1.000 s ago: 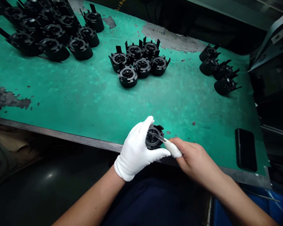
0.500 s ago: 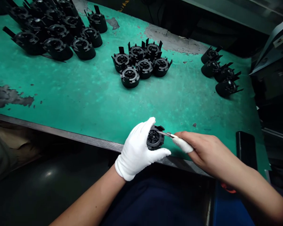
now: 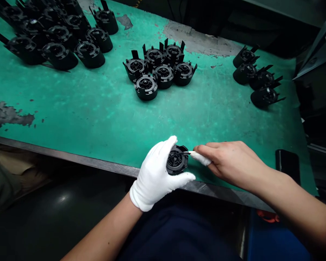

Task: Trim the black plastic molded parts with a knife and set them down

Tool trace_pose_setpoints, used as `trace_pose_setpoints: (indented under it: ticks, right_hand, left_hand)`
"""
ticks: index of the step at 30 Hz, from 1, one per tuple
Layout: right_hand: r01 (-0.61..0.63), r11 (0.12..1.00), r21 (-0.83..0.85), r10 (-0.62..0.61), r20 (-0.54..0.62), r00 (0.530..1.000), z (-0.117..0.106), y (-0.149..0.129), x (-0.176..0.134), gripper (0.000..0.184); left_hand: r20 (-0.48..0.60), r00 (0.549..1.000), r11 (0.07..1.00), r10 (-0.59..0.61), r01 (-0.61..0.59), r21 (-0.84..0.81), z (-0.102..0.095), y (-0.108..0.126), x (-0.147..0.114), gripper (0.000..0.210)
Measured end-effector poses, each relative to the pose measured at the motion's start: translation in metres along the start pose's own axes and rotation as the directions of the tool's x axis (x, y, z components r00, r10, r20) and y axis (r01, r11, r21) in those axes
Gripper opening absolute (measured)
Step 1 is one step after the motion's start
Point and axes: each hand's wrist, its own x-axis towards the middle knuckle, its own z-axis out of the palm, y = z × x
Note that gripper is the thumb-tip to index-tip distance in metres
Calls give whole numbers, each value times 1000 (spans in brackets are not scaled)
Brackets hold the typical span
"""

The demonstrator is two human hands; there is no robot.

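From my end, the gloved left hand (image 3: 155, 174) blocks the near-left side of the round black part (image 3: 177, 161), so no clue what most of those fingers are doing. The right hand (image 3: 224, 157) swallows the handle of the thin tool (image 3: 187, 153), and its tip (super skinny) gets lost against the dark ribs. The right forearm (image 3: 285, 194) covers the lower end of a dark slab (image 3: 288, 161). Upper left, the black cups (image 3: 61, 56) overlap and get chopped by the top edge, so I can't count them.

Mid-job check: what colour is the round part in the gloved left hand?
Black; the round part shows best in the head view.
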Motion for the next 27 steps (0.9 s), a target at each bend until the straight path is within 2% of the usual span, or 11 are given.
trace_pose_setpoints:
  ticks: [6,11,14,20,24,27]
  right_hand:
    - [19,978,209,-40,94,995,13,-4,-15,27]
    - [-50,922,384,31,54,998,32,-13,-31,35]
    - [-60,911,409,58,18,998,36,-14,-36,34]
    - [-34,916,399,69,-73,995,30,-9,-36,37]
    - [-18,924,382,43,-58,997,35,-15,-37,43]
    - [-46,909,415,73,-51,996,44,-29,-39,47]
  left_hand:
    - [2,1000,1000,12,-12,3,0,-1,-1,102]
    - [-13,1000,1000,11,-11,2,0,-1,0,102]
    - [-17,1000,1000,17,-17,-1,0,0,0,101]
    - [-18,1000,1000,13,-13,9,0,1,0,101]
    - [-25,1000,1000,2,-1,8,1,1,0,99]
    - [-34,999,1000,6,-6,8,2,1,-1,96]
